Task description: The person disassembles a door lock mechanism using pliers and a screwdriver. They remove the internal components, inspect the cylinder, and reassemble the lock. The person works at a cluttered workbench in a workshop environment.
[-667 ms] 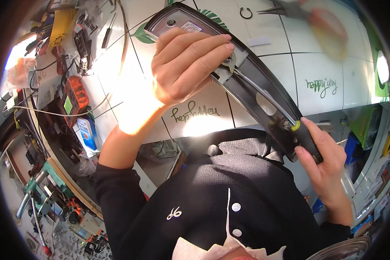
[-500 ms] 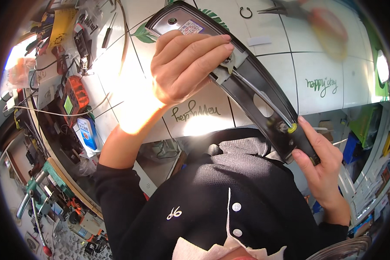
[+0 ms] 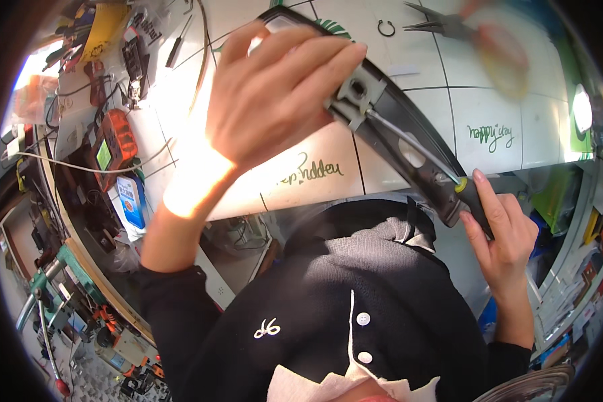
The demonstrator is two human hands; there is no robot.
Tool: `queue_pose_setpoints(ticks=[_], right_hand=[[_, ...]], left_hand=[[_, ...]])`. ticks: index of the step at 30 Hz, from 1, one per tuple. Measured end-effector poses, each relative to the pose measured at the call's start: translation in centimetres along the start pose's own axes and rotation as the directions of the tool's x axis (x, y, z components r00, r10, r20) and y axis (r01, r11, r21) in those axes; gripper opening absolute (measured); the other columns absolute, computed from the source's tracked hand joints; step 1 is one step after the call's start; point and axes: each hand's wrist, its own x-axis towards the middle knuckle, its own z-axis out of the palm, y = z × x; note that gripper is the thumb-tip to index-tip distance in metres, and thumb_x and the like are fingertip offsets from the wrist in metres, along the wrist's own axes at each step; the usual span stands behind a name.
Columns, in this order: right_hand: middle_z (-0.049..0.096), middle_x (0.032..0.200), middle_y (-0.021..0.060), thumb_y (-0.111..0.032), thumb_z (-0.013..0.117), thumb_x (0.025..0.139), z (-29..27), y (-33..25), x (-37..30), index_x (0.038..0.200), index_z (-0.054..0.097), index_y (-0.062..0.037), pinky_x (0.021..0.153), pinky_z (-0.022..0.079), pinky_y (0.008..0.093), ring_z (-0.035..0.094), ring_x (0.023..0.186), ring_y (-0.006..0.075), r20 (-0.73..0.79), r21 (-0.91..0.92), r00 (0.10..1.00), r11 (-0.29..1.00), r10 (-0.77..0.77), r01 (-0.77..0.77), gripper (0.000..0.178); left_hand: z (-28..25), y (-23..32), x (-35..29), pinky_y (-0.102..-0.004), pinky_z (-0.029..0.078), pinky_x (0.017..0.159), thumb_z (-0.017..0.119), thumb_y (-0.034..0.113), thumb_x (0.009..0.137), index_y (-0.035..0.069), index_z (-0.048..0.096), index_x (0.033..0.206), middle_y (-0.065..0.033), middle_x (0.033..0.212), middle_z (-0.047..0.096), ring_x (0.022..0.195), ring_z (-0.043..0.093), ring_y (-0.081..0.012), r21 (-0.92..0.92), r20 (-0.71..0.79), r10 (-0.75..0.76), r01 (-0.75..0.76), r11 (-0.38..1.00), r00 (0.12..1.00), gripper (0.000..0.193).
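A long, curved black plastic part (image 3: 386, 149) slants across the middle, over the tiled table edge. My left hand (image 3: 275, 100) is wrapped over its upper end; the thumb is hidden. Beside those fingertips, a grey bracket (image 3: 372, 90) with a round hole sits in the part. My right hand (image 3: 506, 231) grips the dark handle of a screwdriver (image 3: 460, 184) at the lower end. Its thin metal shaft runs along the part past an oval opening, the tip at the bracket's lower edge. Whether the tip sits in a screw is too small to tell.
On the white tiled table (image 3: 489, 110) lie a black retaining ring (image 3: 386, 28) and blurred pliers (image 3: 429, 21) with red-yellow handles. An orange meter (image 3: 117, 142), a blue-white box (image 3: 131, 202) and cables crowd the left side. A green-handled press (image 3: 47, 275) stands lower left.
My left hand has shifted left along the part, uncovering the bracket and its hole. The right hand and the part's lower end have risen slightly, with the screwdriver still held.
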Motion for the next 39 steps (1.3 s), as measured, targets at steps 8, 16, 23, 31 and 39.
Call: queue_pose_setpoints(ticks=[8,16,23,31,39], right_hand=[[0.053,0.071,0.0064,-0.012,0.079,0.073,-0.4,0.1,-1.0,0.125,0.065,-0.0046,0.050,0.040,0.0319,0.050,0.054,0.0197,0.016,0.005,1.000,1.000,0.024,-0.025,0.054],[0.055,0.074,0.0102,-0.011,0.075,0.075,-1.7,0.9,-1.0,0.125,0.063,-0.0012,0.057,0.042,0.0291,0.050,0.059,0.0199,0.076,0.280,0.975,0.934,0.207,-0.220,0.052],[0.060,0.078,0.0124,-0.010,0.072,0.074,-2.9,-0.1,-2.3,0.117,0.064,0.0005,0.058,0.043,0.0288,0.056,0.063,0.0207,0.100,0.369,0.978,0.906,0.182,-0.207,0.045],[0.062,0.081,0.0125,-0.008,0.074,0.077,-1.0,-1.7,-3.4,0.117,0.063,0.0024,0.059,0.043,0.0286,0.057,0.065,0.0204,0.134,0.368,0.978,0.908,0.159,-0.198,0.042],[0.062,0.081,0.0121,-0.009,0.073,0.078,-1.1,-2.1,-3.4,0.117,0.064,0.0008,0.060,0.043,0.0285,0.057,0.066,0.0197,0.179,0.319,0.959,0.909,0.219,-0.267,0.041]], left_hand=[[-0.8,-1.7,3.0,-0.0341,0.041,0.079,0.066,0.018,0.078,0.012,0.060,0.097,-0.0013,0.095,0.061,0.087,0.057,-0.0180,-0.120,0.327,0.133,-0.098,0.988,0.936,0.021],[-0.6,-0.4,2.1,-0.0569,0.023,0.117,0.059,0.016,0.085,0.009,0.059,0.107,-0.0060,0.114,0.061,0.119,0.051,-0.0260,-0.081,0.444,0.013,0.026,0.996,0.896,0.023],[0.1,4.9,-1.4,-0.0385,0.045,0.092,0.082,0.015,0.060,0.012,0.058,0.122,-0.0056,0.110,0.059,0.103,0.059,-0.0273,0.020,0.070,-0.222,0.221,0.975,0.973,0.067],[-1.7,6.5,-2.4,-0.0396,0.042,0.091,0.087,0.044,0.053,0.009,0.059,0.123,-0.0068,0.113,0.060,0.105,0.057,-0.0265,-0.069,0.195,-0.311,0.330,0.942,0.930,0.084],[-1.8,4.5,-2.8,-0.0310,0.043,0.067,0.076,0.035,0.077,0.007,0.061,0.120,-0.0045,0.087,0.058,0.066,0.052,-0.0184,-0.314,0.269,-0.327,0.403,0.860,0.906,0.054]])
